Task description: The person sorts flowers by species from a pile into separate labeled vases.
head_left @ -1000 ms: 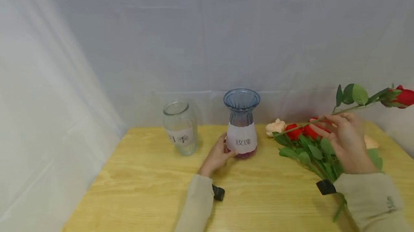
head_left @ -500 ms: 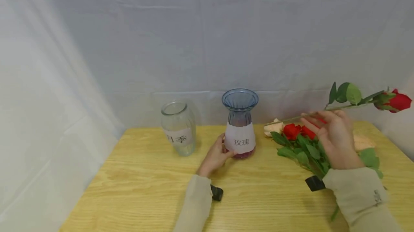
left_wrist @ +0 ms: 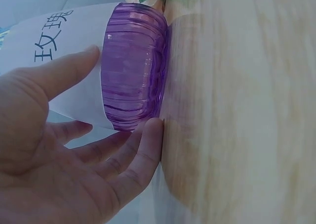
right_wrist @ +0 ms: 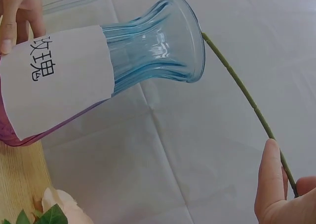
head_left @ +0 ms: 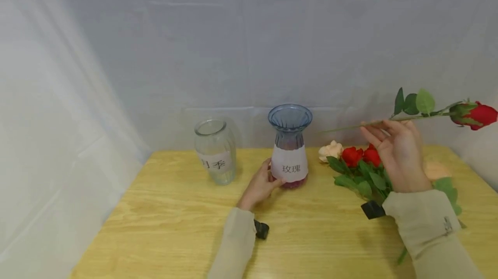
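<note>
The ribbed vase (head_left: 289, 147) is fading from blue to purple, wearing a white label. The rose (head_left: 476, 115) is showing red over green leaves, above the yellow wood-grain bench (head_left: 175, 227)

From my remote seat, the air between the rose stem's cut end (head_left: 324, 131) and the blue vase (head_left: 289, 141) mouth lay open, nothing crossing it. My left hand (head_left: 261, 184) pressed against the vase's base and blocked its near left side. The clear jar (head_left: 215, 151) stood apart to the left, with a passable gap between the two. A bunch of roses (head_left: 359, 169) crowded the surface (head_left: 175, 227) just right of the vase. The front of the surface was bare wood.
</note>
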Demonstrator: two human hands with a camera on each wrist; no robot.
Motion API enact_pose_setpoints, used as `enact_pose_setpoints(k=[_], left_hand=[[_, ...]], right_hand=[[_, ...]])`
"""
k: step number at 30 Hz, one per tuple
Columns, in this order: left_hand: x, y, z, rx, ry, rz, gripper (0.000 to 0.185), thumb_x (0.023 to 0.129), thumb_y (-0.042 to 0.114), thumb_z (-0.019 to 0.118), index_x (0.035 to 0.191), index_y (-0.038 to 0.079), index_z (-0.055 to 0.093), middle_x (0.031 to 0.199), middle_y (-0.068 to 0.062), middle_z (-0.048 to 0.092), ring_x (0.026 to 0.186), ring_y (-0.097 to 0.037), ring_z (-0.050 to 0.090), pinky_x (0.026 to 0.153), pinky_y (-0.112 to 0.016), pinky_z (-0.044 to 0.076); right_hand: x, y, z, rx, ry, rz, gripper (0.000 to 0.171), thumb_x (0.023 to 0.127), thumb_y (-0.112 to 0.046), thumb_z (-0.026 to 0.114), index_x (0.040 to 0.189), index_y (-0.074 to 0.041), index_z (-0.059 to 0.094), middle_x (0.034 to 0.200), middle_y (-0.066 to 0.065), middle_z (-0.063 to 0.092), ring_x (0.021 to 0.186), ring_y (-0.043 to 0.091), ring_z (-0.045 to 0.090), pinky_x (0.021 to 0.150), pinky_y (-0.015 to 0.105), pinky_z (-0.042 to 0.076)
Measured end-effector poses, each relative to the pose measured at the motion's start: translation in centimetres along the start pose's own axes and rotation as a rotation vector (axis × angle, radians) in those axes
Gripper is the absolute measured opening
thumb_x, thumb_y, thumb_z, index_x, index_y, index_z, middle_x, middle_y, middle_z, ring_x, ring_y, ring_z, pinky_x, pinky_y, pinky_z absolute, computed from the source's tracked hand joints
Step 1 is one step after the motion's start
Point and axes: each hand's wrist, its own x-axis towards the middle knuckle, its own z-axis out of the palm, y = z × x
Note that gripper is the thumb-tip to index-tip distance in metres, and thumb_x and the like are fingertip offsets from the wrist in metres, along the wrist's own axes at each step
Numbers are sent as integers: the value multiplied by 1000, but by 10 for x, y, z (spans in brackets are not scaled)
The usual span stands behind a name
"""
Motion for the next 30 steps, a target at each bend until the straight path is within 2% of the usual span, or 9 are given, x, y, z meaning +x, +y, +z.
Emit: enact_pose_setpoints(k=[3,7,14,22,27,30], left_hand=[[0,1,-1,-3,0,7,75,96,9,71,153,-11,27,142,-30,49,84,-21,61,68,-29,51],[0,1,-2,-7,3,12,75,96,8,71,153,-12,26,145,-31,46,101,-28,62,77,-35,53],[1,-1,-1,10,5,32,75,95,8,72,152,-13,28,139,-30,50,78,-17,56,63,-25,47],[1,0,1,19,11,19,75,95,10,72,152,-12,28,131,-27,55,74,-13,53,63,-25,45],[2,0,1,42,9,14,76,95,11,73,152,-12,28,112,-22,59,71,-14,52,64,-27,44],[1,0,1,46,10,8,75,95,11,72,152,-12,28,113,-21,59,74,-14,52,66,-27,44]], right_hand=[[3,3,5,4,14,-9,10,104,6,47,100,1,39,88,21,58,81,42,67,79,48,59],[5,7,9,15,24,-15,11,104,5,47,101,0,38,88,21,57,80,40,67,80,47,59],[10,12,17,36,65,-39,15,102,9,48,99,0,37,99,19,51,77,39,65,81,47,59],[14,22,25,-46,91,-92,17,102,9,48,99,-1,35,99,17,49,75,35,67,79,44,59],[19,27,32,-84,137,-151,21,99,9,54,93,-2,36,92,17,52,71,33,66,74,44,60],[21,31,36,-107,160,-180,23,98,10,55,92,-1,37,91,17,53,67,33,66,71,44,61]])
